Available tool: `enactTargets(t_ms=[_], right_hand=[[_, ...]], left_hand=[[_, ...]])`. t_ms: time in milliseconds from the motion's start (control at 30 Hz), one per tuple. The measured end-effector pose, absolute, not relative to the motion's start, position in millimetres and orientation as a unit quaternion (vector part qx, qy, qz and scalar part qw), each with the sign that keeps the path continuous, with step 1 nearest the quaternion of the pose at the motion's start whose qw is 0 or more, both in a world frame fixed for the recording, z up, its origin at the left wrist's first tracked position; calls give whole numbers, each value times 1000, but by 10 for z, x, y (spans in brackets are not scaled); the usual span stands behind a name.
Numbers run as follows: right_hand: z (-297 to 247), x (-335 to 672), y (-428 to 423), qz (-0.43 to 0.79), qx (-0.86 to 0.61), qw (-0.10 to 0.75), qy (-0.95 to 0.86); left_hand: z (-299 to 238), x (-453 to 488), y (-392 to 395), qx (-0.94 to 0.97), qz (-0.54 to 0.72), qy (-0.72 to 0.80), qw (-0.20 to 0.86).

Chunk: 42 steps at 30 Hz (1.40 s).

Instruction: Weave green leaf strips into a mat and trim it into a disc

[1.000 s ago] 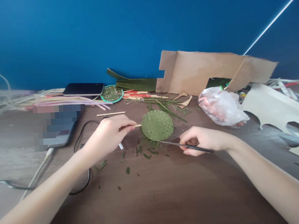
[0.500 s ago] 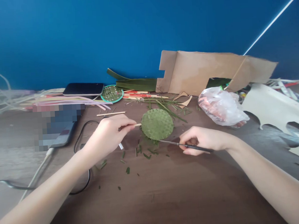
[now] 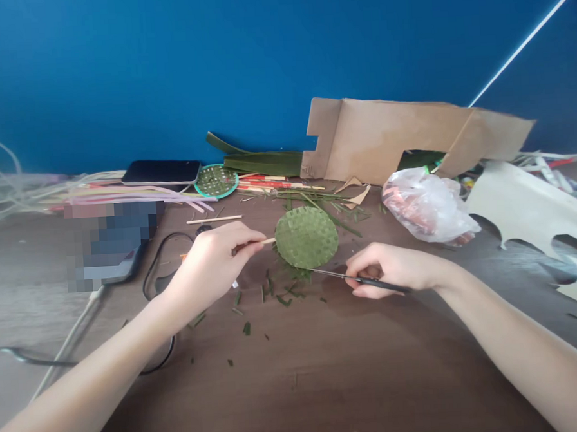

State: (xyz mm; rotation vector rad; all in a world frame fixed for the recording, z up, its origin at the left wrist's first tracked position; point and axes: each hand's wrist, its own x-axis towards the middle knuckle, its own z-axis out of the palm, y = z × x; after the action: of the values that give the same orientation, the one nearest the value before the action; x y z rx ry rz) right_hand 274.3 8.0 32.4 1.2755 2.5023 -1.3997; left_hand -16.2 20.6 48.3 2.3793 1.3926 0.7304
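My left hand [image 3: 232, 248] pinches the short pale stick handle of a round fan [image 3: 306, 236] woven from green leaf strips. The fan is held up over the brown table, its face tilted toward me. In my right hand [image 3: 385, 269] is a pair of scissors [image 3: 364, 281] with dark handles, its blade tips close under the fan's lower edge. I cannot tell whether the tips touch the leaf. Small green leaf clippings [image 3: 283, 300] lie scattered below the fan.
Behind stand a folded cardboard piece [image 3: 385, 133] and a plastic bag [image 3: 428, 205]. At the back left are a teal-rimmed woven disc [image 3: 216, 181], a phone [image 3: 160, 172] and pastel strips [image 3: 147, 194]. A second phone [image 3: 121, 250] has a cable. White sheet with cut-outs [image 3: 525, 210] lies right.
My left hand and the fan have shifted slightly right and up. The scissors have hardly moved and remain beneath the fan's lower edge.
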Motion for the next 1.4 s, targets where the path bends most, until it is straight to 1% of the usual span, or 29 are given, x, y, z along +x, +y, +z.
enactTargets(t_ms=[600,900,1400], right_hand=[[326,2740,83,-441,406,2,800],[297,2750,75,-473,426,6,771],[295,2739,75,-422,419,-18,804]], left_hand=[[511,-130,197,814,227,508,168],[494,-127,187,814,225,508,169],[521,-101,155,798,225,533,166]])
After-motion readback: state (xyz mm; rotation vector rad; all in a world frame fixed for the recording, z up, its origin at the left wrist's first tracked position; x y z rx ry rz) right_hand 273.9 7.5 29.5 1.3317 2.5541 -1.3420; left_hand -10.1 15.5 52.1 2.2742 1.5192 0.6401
